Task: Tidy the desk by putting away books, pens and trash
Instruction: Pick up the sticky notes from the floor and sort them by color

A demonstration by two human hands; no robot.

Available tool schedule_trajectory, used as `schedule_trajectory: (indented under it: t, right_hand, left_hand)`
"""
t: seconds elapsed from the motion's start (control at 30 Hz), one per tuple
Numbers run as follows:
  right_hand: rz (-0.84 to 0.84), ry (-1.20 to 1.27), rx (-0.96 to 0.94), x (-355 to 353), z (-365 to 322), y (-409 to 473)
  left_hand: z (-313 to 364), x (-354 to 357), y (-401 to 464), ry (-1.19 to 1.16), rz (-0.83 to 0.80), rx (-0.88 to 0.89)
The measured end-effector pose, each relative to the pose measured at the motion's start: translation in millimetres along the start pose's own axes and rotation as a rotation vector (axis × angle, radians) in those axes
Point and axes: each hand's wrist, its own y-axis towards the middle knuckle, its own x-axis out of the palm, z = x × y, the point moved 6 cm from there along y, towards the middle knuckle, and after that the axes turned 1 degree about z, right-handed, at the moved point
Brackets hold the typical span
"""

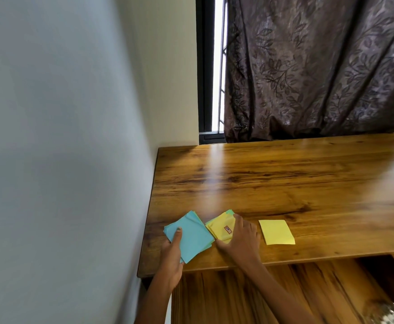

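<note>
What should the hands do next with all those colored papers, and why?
Probably slide the yellow stack under the right hand onto the blue stack that the left hand grips. They lie side by side, almost touching, so merging them looks easiest.

A home room — wooden desk (285, 183), patterned curtain (320, 66).

**Surroundings not involved in the task**

A plain pale wall (57, 136) fills the left side and meets a cream wall section (167, 73) at the corner. A dark window frame (204, 66) stands behind, showing a narrow bright strip. A brown leaf-patterned curtain (320, 66) hangs over the window, right of the frame.
</note>
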Motion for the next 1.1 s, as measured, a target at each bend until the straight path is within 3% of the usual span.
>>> schedule_trajectory:
  t: [0.2, 0.5, 0.63, 0.77, 0.87, 0.97, 1.1]
  right_hand:
    - [0.02, 0.169, 0.016, -3, 7, 2]
    - [0.308, 0.287, 0.19, -45, 58, 8]
    - [0.146, 0.094, 0.327, -40, 84, 7]
    - [0.223, -0.018, 0.145, -36, 58, 2]
    - [0.108, 0.02, -0.019, -19, 21, 4]
    - [-0.029, -0.015, -0.019, 1, 5, 1]
    - [-0.071, -0.019, 0.077, 8, 6, 5]
  left_hand:
    - [1, -1, 1, -0.007, -0.012, 0.011]
    - [1, 0, 1, -0.03, -0.027, 0.016]
    - [1, -1, 3, -0.05, -0.007, 0.018]
    - [0, -2, 5, -0.045, -0.015, 0.012]
    - [-1, -2, 5, -0.038, -0.012, 0.009]
    - [-2, -3, 3, -0.041, -0.011, 0.006]
    - [0, -3, 4, -0.038, -0.01, 0.012]
